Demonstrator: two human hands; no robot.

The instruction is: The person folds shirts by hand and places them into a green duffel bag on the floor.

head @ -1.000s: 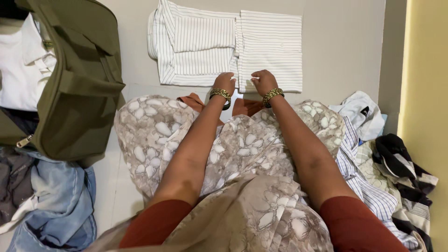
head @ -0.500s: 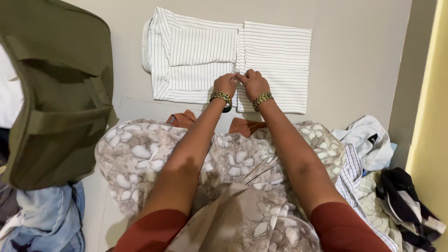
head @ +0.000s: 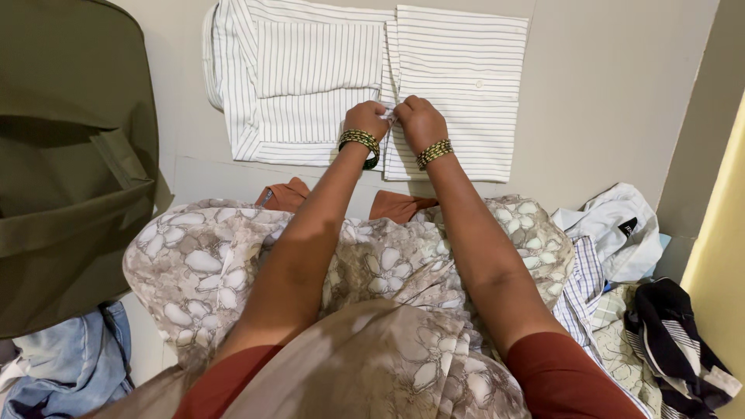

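I see an olive-green fabric bag (head: 70, 163) at the left, soft-sided with a strap across it; its inside is hidden from me, so I cannot tell what it holds. On the pale floor (head: 605, 93) ahead lies a white shirt with thin dark stripes (head: 365, 85), folded flat into a rough rectangle, one sleeve folded across its left half; the cloth looks crisp and smooth. My left hand (head: 366, 120) and right hand (head: 419, 122) meet at the shirt's middle seam, fingers curled and pinching the fabric edge, knuckles touching; each wrist carries gold-coloured bangles. Blue denim (head: 70, 365) is crumpled under the bag; at the right sits a loose heap of clothes (head: 628, 271), white, checked and dark striped, soft and rumpled.
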